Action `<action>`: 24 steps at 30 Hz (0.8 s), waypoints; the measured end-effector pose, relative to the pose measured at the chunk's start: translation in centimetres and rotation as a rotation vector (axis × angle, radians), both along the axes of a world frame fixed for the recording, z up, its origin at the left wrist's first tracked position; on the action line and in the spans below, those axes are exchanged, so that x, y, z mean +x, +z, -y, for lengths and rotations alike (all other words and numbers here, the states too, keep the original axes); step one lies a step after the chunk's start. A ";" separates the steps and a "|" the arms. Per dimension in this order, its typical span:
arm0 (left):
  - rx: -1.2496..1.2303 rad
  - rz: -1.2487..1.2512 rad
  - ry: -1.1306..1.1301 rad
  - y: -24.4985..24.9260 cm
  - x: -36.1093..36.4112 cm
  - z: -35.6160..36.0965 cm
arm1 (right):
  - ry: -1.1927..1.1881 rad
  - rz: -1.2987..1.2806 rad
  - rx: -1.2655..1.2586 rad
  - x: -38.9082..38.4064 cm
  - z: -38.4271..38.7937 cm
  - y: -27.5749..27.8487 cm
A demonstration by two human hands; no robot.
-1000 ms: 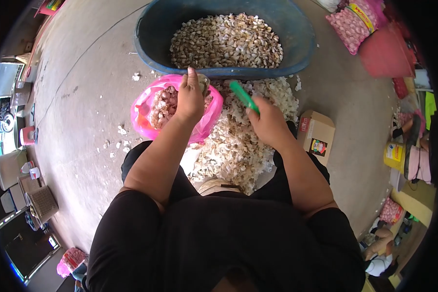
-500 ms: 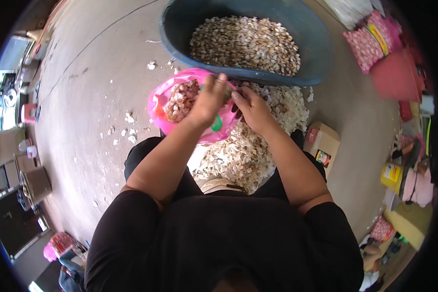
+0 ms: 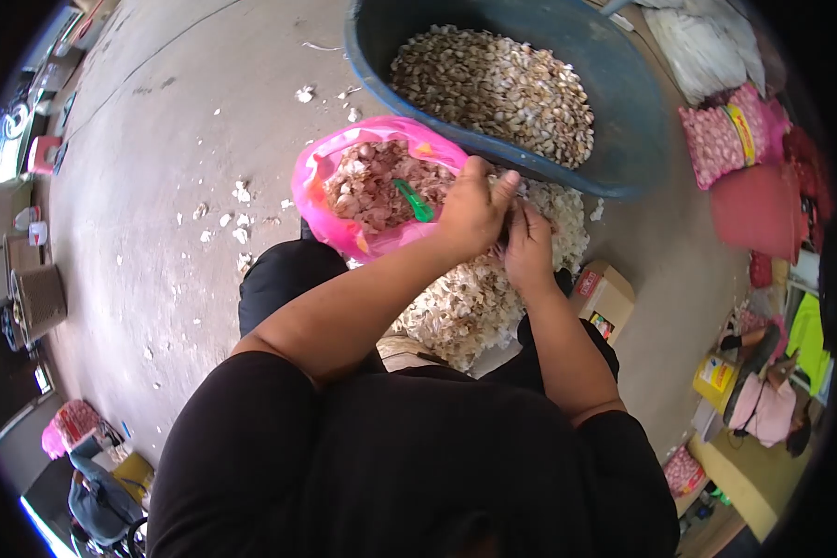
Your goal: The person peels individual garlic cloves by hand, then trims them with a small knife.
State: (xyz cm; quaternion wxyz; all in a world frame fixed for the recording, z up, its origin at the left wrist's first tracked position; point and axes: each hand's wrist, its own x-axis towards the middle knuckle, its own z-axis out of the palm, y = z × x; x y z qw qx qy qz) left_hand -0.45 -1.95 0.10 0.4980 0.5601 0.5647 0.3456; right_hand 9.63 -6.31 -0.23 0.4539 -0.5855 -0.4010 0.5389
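My left hand (image 3: 472, 212) and my right hand (image 3: 528, 244) meet fingertip to fingertip over a heap of white garlic skins (image 3: 465, 307) in front of my knees. Their fingers curl around a small garlic bulb that they mostly hide. A green-handled knife (image 3: 415, 201) lies loose on the cloves inside a pink plastic bag (image 3: 339, 232), just left of my left hand. Beyond the hands stands a big blue tub (image 3: 637, 139) full of garlic cloves.
A cardboard box (image 3: 604, 298) sits right of the skin heap. Pink mesh sacks of garlic (image 3: 725, 139) and a red bag (image 3: 758, 214) lie at the right. Another person (image 3: 763, 400) sits by a yellow bucket (image 3: 716, 377). Skin scraps dot the concrete floor (image 3: 158, 232).
The green knife has left my right hand and now lies in the pink bag. Both hands moved right, off the bag, and came together over the skin heap.
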 end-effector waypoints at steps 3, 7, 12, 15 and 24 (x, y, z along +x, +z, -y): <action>-0.070 0.164 0.041 -2.0 0.5 -0.7 | 0.029 -0.112 0.000 0.4 -0.1 1.2; -0.823 0.518 -0.105 2.3 -0.9 -1.1 | 0.184 -0.104 -0.134 2.5 -0.2 2.5; -0.378 0.240 -0.142 1.0 0.6 0.1 | 0.209 0.434 0.133 3.0 0.8 0.5; -0.558 0.359 -0.232 2.7 0.8 0.0 | 0.083 0.053 -0.024 3.4 1.4 1.9; -0.683 0.559 -0.239 2.4 1.2 -1.0 | 0.110 1.012 0.135 8.8 1.0 -0.4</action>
